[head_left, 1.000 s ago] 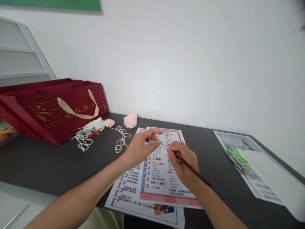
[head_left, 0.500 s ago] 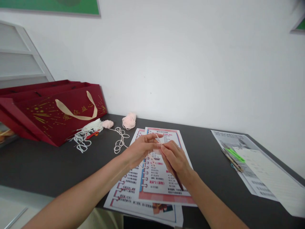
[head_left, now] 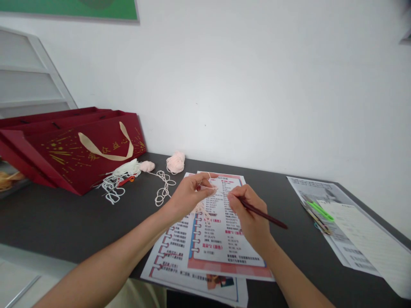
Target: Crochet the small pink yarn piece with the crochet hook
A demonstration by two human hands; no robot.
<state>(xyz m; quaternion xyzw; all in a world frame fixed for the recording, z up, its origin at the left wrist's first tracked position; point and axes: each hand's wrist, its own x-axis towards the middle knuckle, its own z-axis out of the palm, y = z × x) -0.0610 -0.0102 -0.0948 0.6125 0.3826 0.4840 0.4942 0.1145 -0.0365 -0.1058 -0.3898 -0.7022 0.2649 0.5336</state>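
My left hand (head_left: 189, 197) pinches a small pale pink crochet piece (head_left: 209, 188) with its strand of yarn, held over the printed pattern sheets (head_left: 221, 252). My right hand (head_left: 251, 216) is closed round a dark red crochet hook (head_left: 263, 214); the hook's tip points left toward the pinched piece and its handle sticks out to the right. A pale pink yarn ball (head_left: 175, 161) lies at the back of the dark table (head_left: 64, 218), and a loose loop of its yarn (head_left: 163, 190) trails toward my left hand.
A dark red gift bag (head_left: 73, 147) with a beige handle lies on its side at the left. White yarn scraps (head_left: 114, 184) and a small pink yarn lump (head_left: 147, 165) sit beside it. Papers with green and tan tools (head_left: 317, 211) lie at the right. A white wall stands behind.
My right hand came in against my left hand half a second ago, then drew back to the right. The hook's handle now points right and level instead of down toward me.
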